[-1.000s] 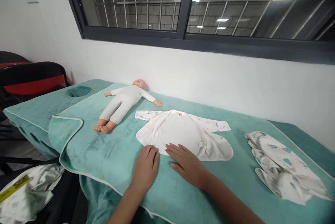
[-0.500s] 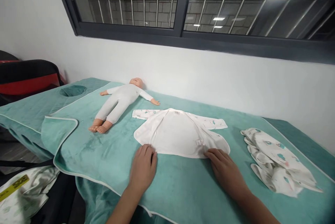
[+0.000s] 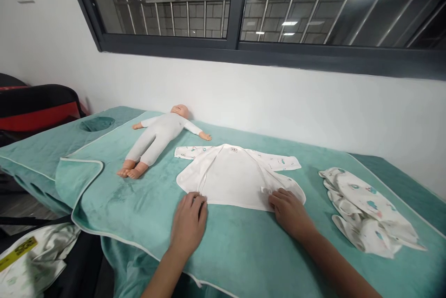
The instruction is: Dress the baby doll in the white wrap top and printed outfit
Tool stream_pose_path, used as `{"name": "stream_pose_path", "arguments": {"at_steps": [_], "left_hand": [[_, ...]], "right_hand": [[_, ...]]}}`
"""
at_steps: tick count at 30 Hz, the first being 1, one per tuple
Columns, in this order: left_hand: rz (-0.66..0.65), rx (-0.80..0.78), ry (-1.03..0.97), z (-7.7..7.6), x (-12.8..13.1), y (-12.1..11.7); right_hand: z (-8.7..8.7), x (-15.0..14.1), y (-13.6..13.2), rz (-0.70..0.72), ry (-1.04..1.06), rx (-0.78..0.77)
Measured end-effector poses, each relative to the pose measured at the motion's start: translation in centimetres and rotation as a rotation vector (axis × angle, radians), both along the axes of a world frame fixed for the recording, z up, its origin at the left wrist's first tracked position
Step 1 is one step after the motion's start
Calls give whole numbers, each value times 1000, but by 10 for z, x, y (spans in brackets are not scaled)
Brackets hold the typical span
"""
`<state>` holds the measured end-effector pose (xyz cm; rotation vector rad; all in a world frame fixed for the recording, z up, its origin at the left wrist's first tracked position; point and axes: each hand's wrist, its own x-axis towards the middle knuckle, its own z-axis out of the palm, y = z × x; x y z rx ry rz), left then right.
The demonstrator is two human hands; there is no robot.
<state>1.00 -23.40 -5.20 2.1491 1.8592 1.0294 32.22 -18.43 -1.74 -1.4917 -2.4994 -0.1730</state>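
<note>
A white baby shirt [image 3: 232, 178] lies spread open and flat on a teal towel [image 3: 139, 205]. My left hand [image 3: 189, 223] rests flat at the shirt's lower left hem, fingers stretched out. My right hand [image 3: 288, 212] lies at the lower right hem, fingertips on the fabric and slightly curled. A baby doll [image 3: 158, 136] in a white suit lies on its back to the upper left, near the wall.
A crumpled patterned garment [image 3: 367, 212] lies at the right on the towel. A round hole [image 3: 96, 124] opens in the padded table at far left. More patterned cloth with a yellow tag [image 3: 26, 258] sits below the table's left edge. A dark chair [image 3: 35, 105] stands at left.
My right hand slid from the middle of the shirt's hem out to its lower right corner. The left hand stayed at the lower left hem. The hem now lies flatter.
</note>
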Motion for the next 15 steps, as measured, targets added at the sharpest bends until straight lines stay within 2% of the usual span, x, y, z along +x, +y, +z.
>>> {"name": "stream_pose_path", "arguments": {"at_steps": [9,12,15], "left_hand": [[15,6,-8,0,1,0],[22,21,-21,-1,1,0],[36,18,-32,0,1,-1]], "right_hand": [[-2,4,-7,-22,21,25],[-3,6,-10,-23,49,104],[-3,-2,-11,-20,176,186]]}}
